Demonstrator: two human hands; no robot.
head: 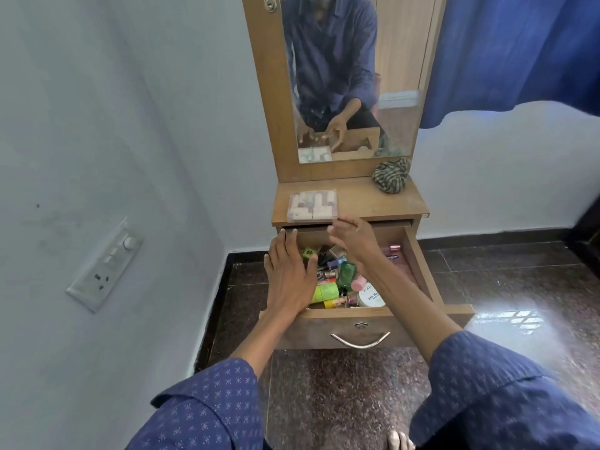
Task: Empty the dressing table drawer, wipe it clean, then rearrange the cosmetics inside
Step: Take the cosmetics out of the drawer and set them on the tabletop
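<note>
Wooden drawer (422,274) under both hands.

Left hand (290,277) flat with straight fingers, right hand (352,237) outstretched, fingers relaxed

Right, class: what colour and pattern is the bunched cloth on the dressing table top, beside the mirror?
Olive green and cream stripes on the bunched cloth; the head view shows it.

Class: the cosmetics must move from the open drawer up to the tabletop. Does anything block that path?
Nothing visible does. The drawer is pulled open, and bare tabletop lies between the clear box and the striped cloth.
</note>
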